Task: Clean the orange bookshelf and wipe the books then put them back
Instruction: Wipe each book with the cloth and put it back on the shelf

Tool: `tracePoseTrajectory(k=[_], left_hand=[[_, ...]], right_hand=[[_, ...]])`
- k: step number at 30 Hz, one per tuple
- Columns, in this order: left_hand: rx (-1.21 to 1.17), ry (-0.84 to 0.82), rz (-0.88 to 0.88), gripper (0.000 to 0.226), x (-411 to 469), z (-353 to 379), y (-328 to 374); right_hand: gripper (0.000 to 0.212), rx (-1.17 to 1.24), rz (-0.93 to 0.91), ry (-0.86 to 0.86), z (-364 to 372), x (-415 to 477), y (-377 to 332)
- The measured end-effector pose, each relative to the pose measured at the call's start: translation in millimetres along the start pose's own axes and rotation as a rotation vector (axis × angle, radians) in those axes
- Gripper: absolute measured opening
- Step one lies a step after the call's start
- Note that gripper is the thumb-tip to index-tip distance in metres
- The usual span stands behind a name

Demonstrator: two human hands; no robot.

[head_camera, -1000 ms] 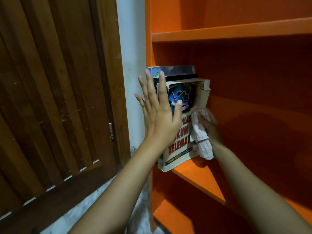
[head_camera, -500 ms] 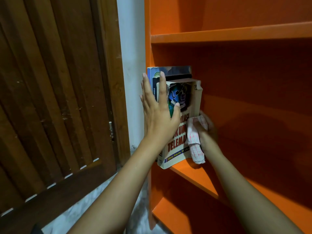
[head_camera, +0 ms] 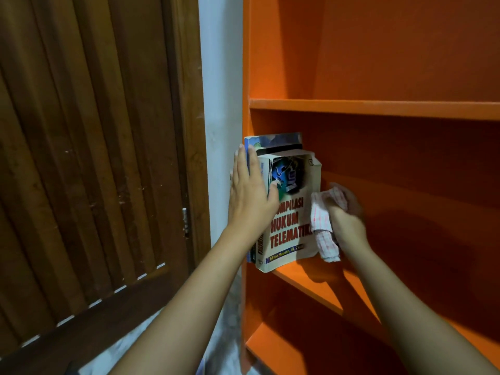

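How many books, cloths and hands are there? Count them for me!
Books: 3 that show: cream book, black book, blue book
Cloths: 1, checked cloth
Hands: 2, left hand, right hand
Total: 6

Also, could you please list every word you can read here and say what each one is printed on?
"OMPILASI": cover of the front book, first letter hidden by the left hand.
"HUKUM": same cover.
"TELEMATIK": same cover, end hidden by the cloth.
"Edmon Makarim, SH, S.": blue strip at the cover's foot, the rest covered.
Print on the spine: too blurred to read.
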State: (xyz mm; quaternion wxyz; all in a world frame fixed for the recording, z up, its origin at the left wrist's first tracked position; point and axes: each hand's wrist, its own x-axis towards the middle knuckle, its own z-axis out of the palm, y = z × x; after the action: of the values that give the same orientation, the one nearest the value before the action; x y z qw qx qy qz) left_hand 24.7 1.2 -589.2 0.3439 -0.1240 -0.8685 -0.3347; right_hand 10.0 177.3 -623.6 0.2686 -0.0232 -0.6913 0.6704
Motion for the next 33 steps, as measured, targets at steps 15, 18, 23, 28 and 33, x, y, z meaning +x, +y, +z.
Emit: tracePoseTrajectory(k=[15,18,23,28,33], left_hand=[[0.201,-0.187,-0.156,0.034,-71.8,-96.9,-107.6],[0.247,-0.299,-0.321,0.031,-114.1,-96.1,-164.0],[0.197,-0.475,-0.669,0.032,-192.4,-83.5,-262.0],[0.123,-0.575,-0.944,0.027,-270.7,-52.6,-342.5],[0.07,-0.61,-1.162,0.023,-331.8,-14.3,-392.3]], right_hand=[[0.01,-0.524,-0.341,-0.669,130.3,-111.4,-6.3],[0.008,-0.491,-0.113,-0.777,161.3,-146.0,50.4],[0.009,-0.53,0.262,-0.885,187.1,-202.2,173.4],[0.021,-0.609,0.495,-0.939,193.7,-249.1,272.5],[0.02,-0.657,0.658,-0.878,206.8,-272.6,343.6]])
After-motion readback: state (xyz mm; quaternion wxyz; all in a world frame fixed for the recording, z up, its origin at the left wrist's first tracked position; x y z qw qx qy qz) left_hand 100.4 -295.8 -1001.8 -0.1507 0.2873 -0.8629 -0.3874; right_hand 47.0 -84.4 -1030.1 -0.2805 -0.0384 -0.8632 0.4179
